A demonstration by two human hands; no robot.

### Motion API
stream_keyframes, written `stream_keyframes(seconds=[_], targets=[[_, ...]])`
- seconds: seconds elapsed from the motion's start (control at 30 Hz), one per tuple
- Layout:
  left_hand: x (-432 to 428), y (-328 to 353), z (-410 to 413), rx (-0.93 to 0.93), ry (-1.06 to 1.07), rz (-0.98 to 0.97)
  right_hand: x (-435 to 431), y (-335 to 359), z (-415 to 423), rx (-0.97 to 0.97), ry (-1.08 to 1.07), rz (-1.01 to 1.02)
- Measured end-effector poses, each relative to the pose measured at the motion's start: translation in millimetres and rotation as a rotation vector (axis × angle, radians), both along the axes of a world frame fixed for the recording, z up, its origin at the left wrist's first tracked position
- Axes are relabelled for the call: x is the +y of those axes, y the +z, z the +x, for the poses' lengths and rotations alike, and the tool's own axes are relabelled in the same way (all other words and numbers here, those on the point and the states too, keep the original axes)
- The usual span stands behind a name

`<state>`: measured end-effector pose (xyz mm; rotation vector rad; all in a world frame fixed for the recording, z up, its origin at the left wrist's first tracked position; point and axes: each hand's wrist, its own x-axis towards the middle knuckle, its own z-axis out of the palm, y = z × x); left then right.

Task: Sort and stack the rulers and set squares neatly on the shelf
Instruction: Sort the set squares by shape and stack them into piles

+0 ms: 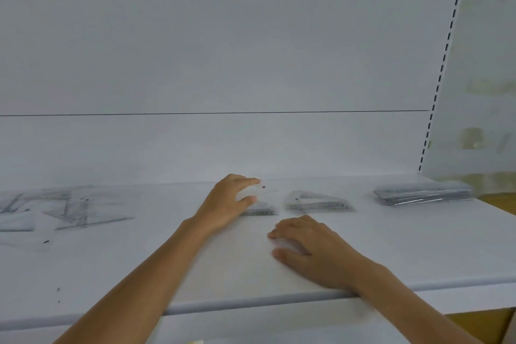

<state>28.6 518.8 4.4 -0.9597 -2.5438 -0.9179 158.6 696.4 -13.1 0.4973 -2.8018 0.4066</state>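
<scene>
Several loose pieces [69, 209] lie scattered far left on the shelf [391, 246]. At centre my left hand [226, 204] curls thumb and fingers round a clear set square [261, 208]. My right hand [312, 248] rests flat, fingers relaxed. I judge the plastic light, stiff, slippery and brittle, so it is best pinched by its edges.

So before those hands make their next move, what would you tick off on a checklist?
1. Left hand pinches the clear set square: ok.
2. Right hand free, flat on the shelf: ok.
3. Set square pile lies just right of it, apart: ok.
4. Held piece matches that pile: cannot tell, blurred.
5. Ruler stack at the right end neat: ok.
6. Loose pieces at left sorted: not ok.
</scene>
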Motion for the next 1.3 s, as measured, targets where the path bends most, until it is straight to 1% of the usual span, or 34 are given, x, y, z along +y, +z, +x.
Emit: stream_keyframes(seconds=[0.13, 0.17, 0.2, 0.3, 0.37, 0.5, 0.6, 0.7, 0.97, 1.07, 1.2, 1.3], targets=[[0.1, -1.1, -0.5, 0.060, 0.026, 0.201, -1.2, -1.6, -0.2, 0.002, -0.002, 0.003], [-1.1, -0.7, -1.4, 0.070, 0.038, 0.215, -1.5, -1.6, 0.3, 0.004, -0.005, 0.004], [-2.5, -1.3, -2.6, 0.065, 0.042, 0.191, -1.7, -1.2, 0.9, 0.012, -0.006, 0.007], [-7.0, -10.2, -5.7, -0.018, 0.033, 0.006, -2.6, -1.9, 1.2, 0.017, -0.002, 0.010], [-8.2, -16.6, -6.7, -0.069, 0.017, -0.041, -2.3, -2.5, 1.3, 0.008, 0.000, -0.001], [-7.1, -20.2, -8.6, -0.114, 0.023, -0.062, -2.9, -3.5, 2.1, -0.005, 0.001, -0.012], [-7.3, -21.2, -7.3, -0.152, 0.092, -0.060, -3.6, -3.5, 2.5, -0.008, 0.001, -0.015], [-7.9, -21.0, -5.9, -0.152, 0.164, -0.068, -3.9, -2.6, 3.1, -0.011, -0.001, -0.018], [-8.8, -19.4, -4.9, -0.164, 0.154, -0.071, -4.2, -1.9, 3.5, -0.025, -0.006, -0.012], [-10.2, -16.1, -0.6, -0.141, 0.196, -0.079, -2.5, -0.1, 1.0, -0.027, -0.009, 0.010], [-28.8, -4.8, 6.9, -0.060, 0.226, -0.074, -2.4, 11.0, -6.4, -0.054, -0.018, 0.045], [-59.2, 4.7, 14.7, -0.051, 0.200, -0.090, -16.6, 21.4, -19.1, 0.003, -0.004, 0.038]])
